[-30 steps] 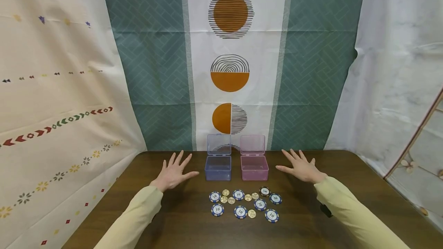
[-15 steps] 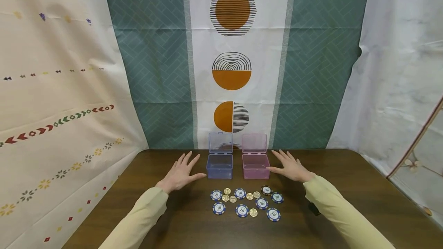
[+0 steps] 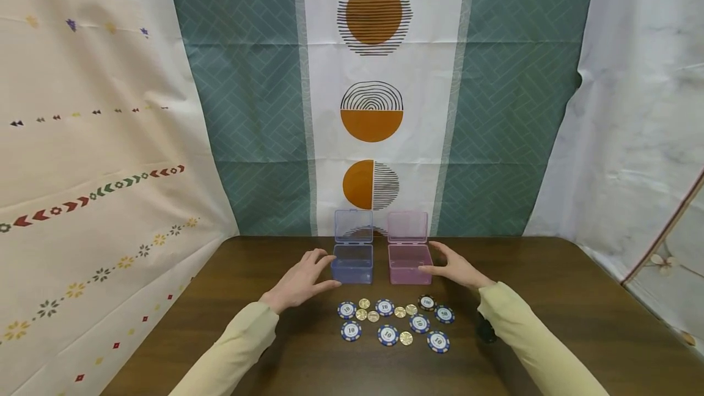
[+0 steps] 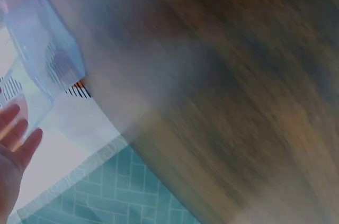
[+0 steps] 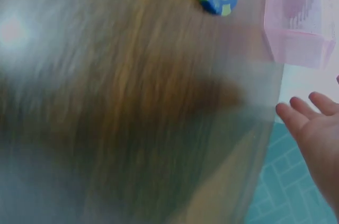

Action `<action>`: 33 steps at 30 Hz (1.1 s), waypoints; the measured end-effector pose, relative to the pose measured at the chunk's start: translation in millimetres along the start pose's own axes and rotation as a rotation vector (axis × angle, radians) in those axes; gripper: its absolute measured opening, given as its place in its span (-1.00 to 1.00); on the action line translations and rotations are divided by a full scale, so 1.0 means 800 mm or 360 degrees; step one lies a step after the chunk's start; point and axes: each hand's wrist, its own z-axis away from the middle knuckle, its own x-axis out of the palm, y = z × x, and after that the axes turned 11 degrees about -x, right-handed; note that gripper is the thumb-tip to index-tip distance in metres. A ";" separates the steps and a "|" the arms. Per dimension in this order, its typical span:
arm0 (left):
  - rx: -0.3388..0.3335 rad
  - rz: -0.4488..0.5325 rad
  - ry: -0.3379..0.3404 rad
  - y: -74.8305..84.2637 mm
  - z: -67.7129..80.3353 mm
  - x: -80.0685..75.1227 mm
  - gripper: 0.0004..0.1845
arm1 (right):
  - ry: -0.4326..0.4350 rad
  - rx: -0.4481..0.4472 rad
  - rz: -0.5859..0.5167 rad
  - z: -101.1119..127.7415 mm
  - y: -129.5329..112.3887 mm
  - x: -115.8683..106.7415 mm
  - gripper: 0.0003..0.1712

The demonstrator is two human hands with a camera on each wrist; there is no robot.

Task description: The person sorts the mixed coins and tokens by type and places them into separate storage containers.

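Observation:
Two small clear boxes stand side by side at the table's back, lids raised: a blue box [image 3: 352, 264] and a pink box [image 3: 409, 264]. My left hand [image 3: 308, 274] lies beside the blue box's left wall with spread fingers, holding nothing. My right hand [image 3: 453, 267] lies beside the pink box's right wall, thumb toward it, also holding nothing. Whether either hand touches its box is unclear. The blurred left wrist view shows the blue box [image 4: 45, 54] and the left hand [image 4: 13, 144]. The blurred right wrist view shows the pink box [image 5: 296, 17] and the right hand [image 5: 318, 128].
Several blue-and-white poker chips [image 3: 387, 335] and small gold coins [image 3: 406, 338] lie scattered in front of the boxes on the dark wooden table [image 3: 550, 298]. One dark chip [image 3: 426, 302] lies among them. Patterned cloth hangs behind and to both sides.
Both hands have moved inward from the open table, coming right up beside the two boxes, the fingers slightly more bent. The boxes, chips and coins have not moved.

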 end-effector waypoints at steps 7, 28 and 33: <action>0.0146 0.0035 -0.0049 0.010 -0.004 0.010 -0.48 | 0.0027 -0.0018 -0.0228 -0.005 0.006 0.008 -0.01; 0.0234 0.0107 -0.0328 0.034 -0.013 0.030 -0.49 | 0.0068 0.0012 -0.0402 -0.014 0.017 0.021 0.04; 0.0239 0.0077 -0.0376 0.040 -0.015 0.033 -0.55 | 0.0041 0.0000 -0.0415 -0.010 -0.001 0.017 0.02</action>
